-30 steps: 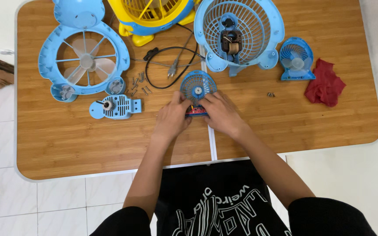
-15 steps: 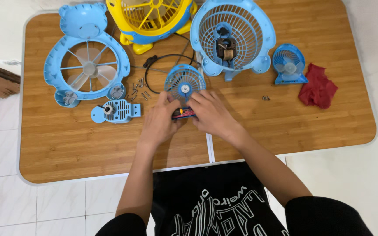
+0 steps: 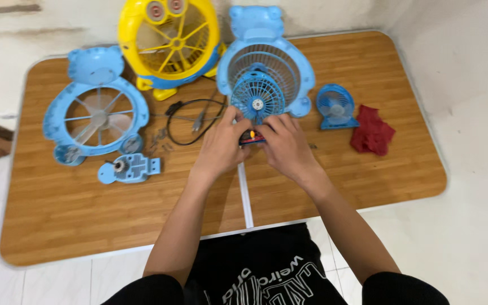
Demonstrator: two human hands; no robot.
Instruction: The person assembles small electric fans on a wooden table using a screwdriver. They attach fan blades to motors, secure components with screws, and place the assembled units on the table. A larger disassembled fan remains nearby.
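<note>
A small blue fan stood upright near the middle of the wooden tabletop, its round grille of thin radial ribs facing the camera, with a pale hub at the centre. Below the grille, its base showed red, black and a spot of orange between the fingers; the rest of the base was hidden.

The left hand gripped the base from the left, fingers curled and the thumb up against the lower rim of the grille. The right hand closed on the base from the right, fingers bent inward and touching the same part. Both hands pinched the small blue fan between them.

Just behind it stood a blue bear-shaped fan housing with a round wire-like grille. To its left was a yellow fan with a blue base and yellow spokes. A black cable with a plug lay coiled left of the hands, and a scatter of small screws lay beside it. Farther left lay a blue bear-shaped frame with a clear blade inside, and below it a small blue motor plate. To the right stood another little blue fan, and beside it a crumpled red cloth. No packages or labels could be made out on the tabletop.
</note>
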